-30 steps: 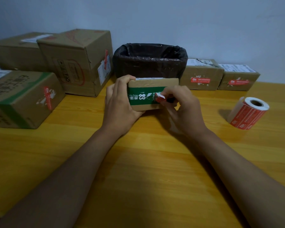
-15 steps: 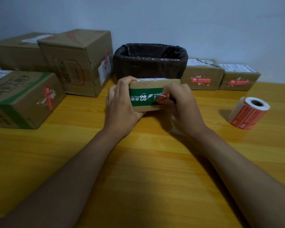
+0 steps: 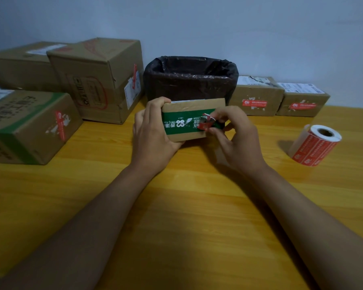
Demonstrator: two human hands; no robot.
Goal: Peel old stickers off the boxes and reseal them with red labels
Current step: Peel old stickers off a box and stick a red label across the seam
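Note:
A small cardboard box with a green band [image 3: 182, 122] stands on the wooden table [image 3: 176, 206], in front of the bin. My left hand [image 3: 152, 132] grips its left end, fingers curled over the top. My right hand [image 3: 235, 141] pinches an old red sticker [image 3: 204, 123] that is partly lifted and crumpled off the box's front face. A roll of red labels [image 3: 314, 145] lies on its side at the right.
A bin lined with a black bag [image 3: 191, 80] stands behind the box. Two small boxes with red labels [image 3: 257, 97] [image 3: 302, 101] sit at the back right. Three larger cardboard boxes [image 3: 29, 126] [image 3: 101, 80] [image 3: 21, 65] fill the left side.
My right hand has pulled the red sticker farther off the box's front, and more of it now sticks out crumpled. The left hand keeps the box in place.

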